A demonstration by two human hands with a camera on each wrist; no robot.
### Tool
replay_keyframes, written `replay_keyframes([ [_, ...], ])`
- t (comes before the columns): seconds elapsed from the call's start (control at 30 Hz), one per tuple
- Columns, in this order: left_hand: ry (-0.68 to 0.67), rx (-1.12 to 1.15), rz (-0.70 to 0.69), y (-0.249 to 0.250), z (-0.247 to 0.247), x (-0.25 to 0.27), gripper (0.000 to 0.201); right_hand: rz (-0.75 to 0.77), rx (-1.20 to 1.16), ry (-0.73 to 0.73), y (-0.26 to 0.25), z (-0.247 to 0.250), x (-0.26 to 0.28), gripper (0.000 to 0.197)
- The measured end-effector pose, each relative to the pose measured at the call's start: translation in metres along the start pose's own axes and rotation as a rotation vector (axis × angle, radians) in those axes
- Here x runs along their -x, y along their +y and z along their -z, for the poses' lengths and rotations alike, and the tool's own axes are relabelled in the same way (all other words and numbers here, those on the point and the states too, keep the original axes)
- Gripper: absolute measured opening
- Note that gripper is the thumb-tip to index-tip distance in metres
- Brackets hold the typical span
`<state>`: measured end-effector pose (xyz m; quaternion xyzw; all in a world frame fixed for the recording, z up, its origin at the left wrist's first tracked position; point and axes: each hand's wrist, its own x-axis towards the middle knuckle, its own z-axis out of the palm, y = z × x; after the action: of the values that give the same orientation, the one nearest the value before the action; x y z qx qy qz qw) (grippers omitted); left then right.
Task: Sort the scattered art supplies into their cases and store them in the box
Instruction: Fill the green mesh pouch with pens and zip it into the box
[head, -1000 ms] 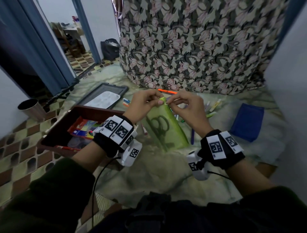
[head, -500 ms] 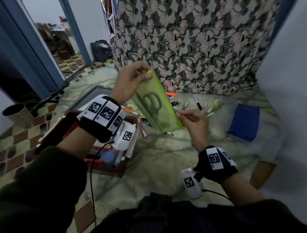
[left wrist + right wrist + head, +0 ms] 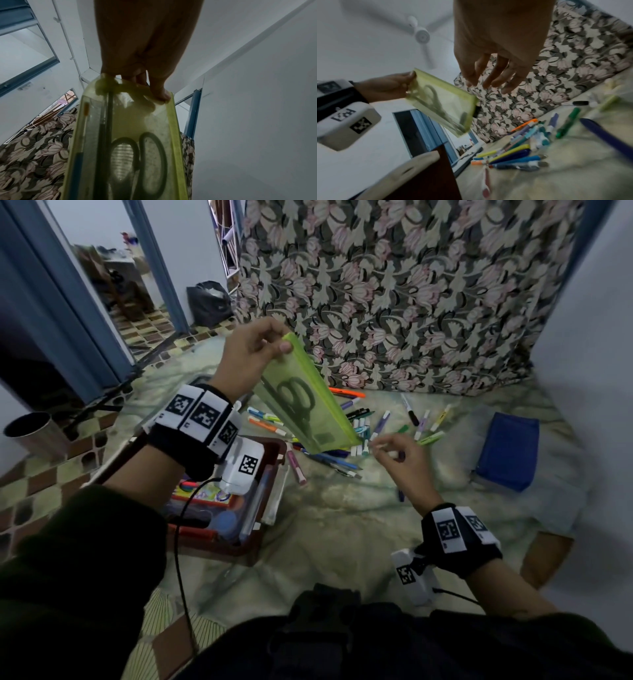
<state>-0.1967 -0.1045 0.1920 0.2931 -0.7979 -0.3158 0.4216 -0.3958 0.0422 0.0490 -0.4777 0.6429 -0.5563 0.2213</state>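
The left hand (image 3: 251,356) pinches the top corner of a translucent lime-green zip pouch (image 3: 308,409) between thumb and fingers, so the pouch hangs tilted in the air above the near edge of the scattered pens and markers (image 3: 373,422). Dark-handled scissors (image 3: 145,166) and a few thin sticks show through its mesh. The right hand (image 3: 397,450) hovers just past the pouch's lower end, fingers loosely spread, holding nothing. The open red-brown storage box (image 3: 260,539) sits below the left wrist with a colourful pack inside; a flat dark-blue fabric case (image 3: 507,453) lies well apart to the right.

This looks like the storing step for the filled pouch. Next the left hand should lower it into the box, flat and clear of the rim.

Compared with half a second ago, the right hand has let go of the pouch's lower corner, and the left alone carries it, at much the same height.
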Motion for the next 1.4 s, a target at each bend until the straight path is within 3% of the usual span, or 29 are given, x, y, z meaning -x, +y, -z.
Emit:
replay_keyframes([
  [0.1, -0.058, -0.031, 0.029, -0.003, -0.014, 0.009, 0.017, 0.086, 0.041, -0.020, -0.020, -0.012, -0.008, 0.018],
  [0.17, -0.080, 0.025, 0.062, -0.004, -0.022, 0.017, 0.017, 0.116, 0.092, -0.169, -0.029, -0.020, -0.013, 0.040],
  [0.23, -0.097, 0.130, 0.083, -0.005, -0.029, 0.026, 0.018, 0.051, 0.120, -0.332, -0.034, -0.027, -0.017, 0.054],
  [0.3, -0.091, 0.171, 0.113, -0.009, -0.033, 0.037, 0.019, 0.009, 0.181, -0.391, -0.033, -0.030, -0.018, 0.042],
  [0.43, -0.039, -0.102, 0.262, -0.036, -0.028, 0.063, 0.022, -0.087, 0.125, -0.427, -0.019, -0.024, -0.008, 0.024],
  [0.47, -0.130, -0.191, 0.336, -0.045, -0.025, 0.071, 0.024, -0.110, 0.113, -0.412, -0.015, -0.021, -0.004, 0.025],
  [0.57, -0.641, -0.438, 0.639, -0.062, -0.019, 0.097, 0.030, -0.166, 0.151, -0.356, -0.004, -0.015, 0.005, 0.030],
  [0.63, -0.745, -0.442, 0.791, -0.062, -0.022, 0.106, 0.037, -0.188, 0.159, -0.333, 0.002, -0.009, 0.009, 0.033],
  [0.73, -0.669, -0.452, 0.803, -0.058, -0.026, 0.106, 0.043, -0.231, 0.162, -0.316, 0.008, -0.001, 0.012, 0.036],
  [0.9, -0.588, -0.214, 0.920, -0.049, -0.034, 0.107, 0.036, -0.261, 0.172, -0.326, 0.008, 0.021, 0.007, 0.034],
  [1.03, -0.662, -0.148, 0.926, -0.030, -0.058, 0.108, 0.035, -0.207, 0.183, -0.337, -0.003, 0.041, 0.001, 0.027],
  [1.17, -0.751, -0.054, 0.923, -0.006, -0.102, 0.105, 0.020, -0.123, 0.217, -0.348, -0.021, 0.064, -0.003, 0.020],
  [1.4, -0.856, 0.179, 0.869, 0.030, -0.175, 0.095, 0.041, -0.148, 0.488, -0.466, -0.041, 0.117, -0.011, 0.019],
])
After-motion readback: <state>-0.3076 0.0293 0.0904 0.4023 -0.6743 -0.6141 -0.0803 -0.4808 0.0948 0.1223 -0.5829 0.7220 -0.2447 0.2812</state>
